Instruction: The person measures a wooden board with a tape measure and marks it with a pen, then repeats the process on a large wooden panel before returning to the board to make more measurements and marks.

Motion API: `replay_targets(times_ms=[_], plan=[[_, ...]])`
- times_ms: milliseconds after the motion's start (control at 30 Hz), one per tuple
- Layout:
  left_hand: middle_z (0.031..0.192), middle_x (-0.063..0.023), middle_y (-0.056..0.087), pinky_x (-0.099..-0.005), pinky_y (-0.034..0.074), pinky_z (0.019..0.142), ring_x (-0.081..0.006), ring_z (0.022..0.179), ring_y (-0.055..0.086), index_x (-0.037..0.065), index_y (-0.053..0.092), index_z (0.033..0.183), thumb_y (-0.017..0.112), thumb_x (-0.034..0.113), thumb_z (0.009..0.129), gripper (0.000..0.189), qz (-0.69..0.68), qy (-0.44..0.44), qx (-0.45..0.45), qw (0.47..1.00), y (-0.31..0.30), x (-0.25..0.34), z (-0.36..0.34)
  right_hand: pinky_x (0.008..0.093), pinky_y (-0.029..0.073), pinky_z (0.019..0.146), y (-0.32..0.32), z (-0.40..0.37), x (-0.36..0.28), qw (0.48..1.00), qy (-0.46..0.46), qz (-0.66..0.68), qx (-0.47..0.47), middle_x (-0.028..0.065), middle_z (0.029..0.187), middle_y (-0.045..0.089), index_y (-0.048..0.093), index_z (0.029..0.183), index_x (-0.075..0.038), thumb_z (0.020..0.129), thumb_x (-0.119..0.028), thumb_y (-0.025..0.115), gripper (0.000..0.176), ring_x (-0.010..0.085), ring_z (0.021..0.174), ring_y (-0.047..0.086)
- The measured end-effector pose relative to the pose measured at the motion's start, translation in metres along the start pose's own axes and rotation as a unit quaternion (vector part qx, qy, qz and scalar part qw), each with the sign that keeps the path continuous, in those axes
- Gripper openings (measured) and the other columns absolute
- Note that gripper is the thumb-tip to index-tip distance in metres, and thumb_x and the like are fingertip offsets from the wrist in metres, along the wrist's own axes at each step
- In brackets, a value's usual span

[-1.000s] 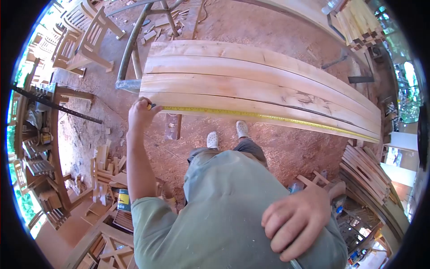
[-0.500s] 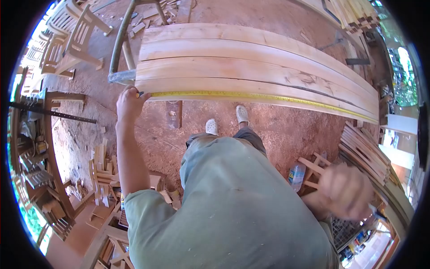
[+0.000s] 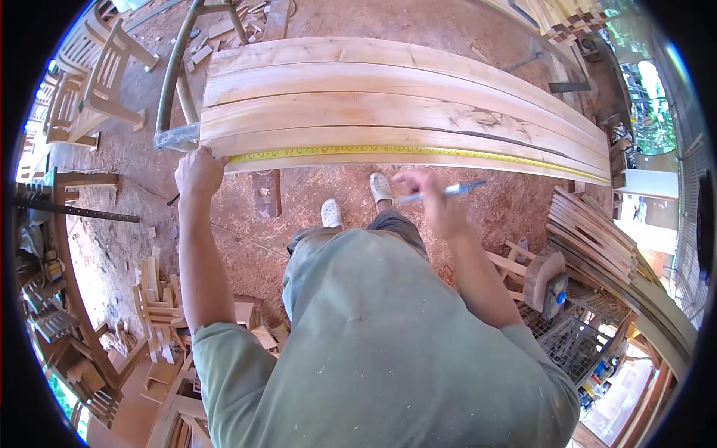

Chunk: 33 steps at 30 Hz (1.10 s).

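Note:
Wooden planks (image 3: 358,78) lie side by side in front of me, with thin gaps between them. A yellow tape measure (image 3: 358,149) stretches along the nearest plank, almost to its far right end. My left hand (image 3: 199,172) is closed on the tape measure at the left end of that plank; the part inside the fingers is hidden. My right hand (image 3: 442,209), slightly blurred, holds a blue-and-white pen (image 3: 464,187) in front of the planks, apart from them. Its point faces right.
A metal frame (image 3: 170,89) stands by the planks' left end. Wooden chairs (image 3: 101,82) are at the upper left. Stacked slats (image 3: 594,231) and a round wooden piece (image 3: 541,278) lie to my right. Wood scraps (image 3: 157,299) are at the lower left.
My right hand has swung from the lower right to in front of the planks, and the pen now shows in it. The view has shifted slightly; my left hand stays at the plank's end.

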<state>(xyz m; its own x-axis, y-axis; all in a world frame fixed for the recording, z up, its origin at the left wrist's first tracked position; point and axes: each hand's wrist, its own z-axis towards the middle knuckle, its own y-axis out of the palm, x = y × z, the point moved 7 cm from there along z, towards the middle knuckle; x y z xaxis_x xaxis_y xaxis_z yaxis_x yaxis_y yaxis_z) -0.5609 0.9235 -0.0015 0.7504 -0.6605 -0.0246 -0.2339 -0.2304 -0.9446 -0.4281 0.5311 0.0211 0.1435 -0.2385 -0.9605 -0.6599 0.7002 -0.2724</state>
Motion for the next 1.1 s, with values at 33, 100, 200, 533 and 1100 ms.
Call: replay_targets(times_ms=[33, 100, 200, 533, 1100], plan=[[0.109, -0.0181, 0.068, -0.045, 0.049, 0.091, -0.035, 0.107, 0.062, 0.005, 0.067, 0.109, 0.064, 0.038, 0.088, 0.04, 0.001, 0.001, 0.001, 1.0, -0.001, 0.0, -0.001, 0.0274, 0.046, 0.063, -0.016, 0.006, 0.019, 0.996, 0.086, 0.002, -0.011, 0.0035, 0.078, 0.058, 0.065, 0.104, -0.003, 0.102, -0.03, 0.047, 0.032, 0.0121, 0.071, 0.056], [0.109, -0.0201, 0.067, -0.045, 0.049, 0.09, -0.0354, 0.106, 0.062, 0.002, 0.067, 0.107, 0.06, 0.04, 0.09, 0.042, 0.001, 0.001, -0.021, 1.0, 0.0, 0.003, -0.004, 0.0269, 0.047, 0.068, -0.024, 0.019, 0.043, 0.985, 0.171, 0.005, -0.021, 0.0044, 0.081, 0.059, 0.064, 0.105, -0.002, 0.102, -0.029, 0.047, 0.031, 0.0116, 0.076, 0.056], [0.109, -0.0204, 0.067, -0.0453, 0.048, 0.091, -0.0357, 0.105, 0.062, 0.002, 0.068, 0.107, 0.059, 0.039, 0.091, 0.041, 0.008, -0.001, -0.028, 1.0, 0.0, 0.004, -0.006, 0.0264, 0.047, 0.073, -0.024, 0.043, 0.044, 0.996, 0.036, 0.067, 0.053, 0.0047, 0.082, 0.061, 0.065, 0.101, -0.001, 0.1, -0.023, 0.051, 0.026, 0.0107, 0.081, 0.057], [0.116, -0.0234, 0.062, -0.0467, 0.047, 0.093, -0.0382, 0.109, 0.06, 0.001, 0.067, 0.108, 0.055, 0.039, 0.094, 0.043, 0.003, 0.014, -0.005, 1.0, 0.005, 0.0, -0.004, 0.027, 0.048, 0.066, -0.014, 0.06, 0.08, 0.995, -0.006, 0.066, 0.068, 0.004, 0.072, 0.06, 0.065, 0.089, 0.0, 0.088, -0.009, 0.051, 0.017, 0.0113, 0.069, 0.057], [0.126, -0.0218, 0.055, -0.0452, 0.047, 0.095, -0.0365, 0.112, 0.058, 0.004, 0.068, 0.111, 0.048, 0.04, 0.097, 0.043, 0.026, 0.016, -0.031, 0.999, 0.009, 0.001, -0.008, 0.0247, 0.042, 0.06, -0.015, 0.061, 0.082, 0.992, -0.003, 0.104, 0.075, 0.0021, 0.067, 0.057, 0.065, 0.083, 0.0, 0.087, -0.01, 0.052, 0.017, 0.0093, 0.064, 0.051]])
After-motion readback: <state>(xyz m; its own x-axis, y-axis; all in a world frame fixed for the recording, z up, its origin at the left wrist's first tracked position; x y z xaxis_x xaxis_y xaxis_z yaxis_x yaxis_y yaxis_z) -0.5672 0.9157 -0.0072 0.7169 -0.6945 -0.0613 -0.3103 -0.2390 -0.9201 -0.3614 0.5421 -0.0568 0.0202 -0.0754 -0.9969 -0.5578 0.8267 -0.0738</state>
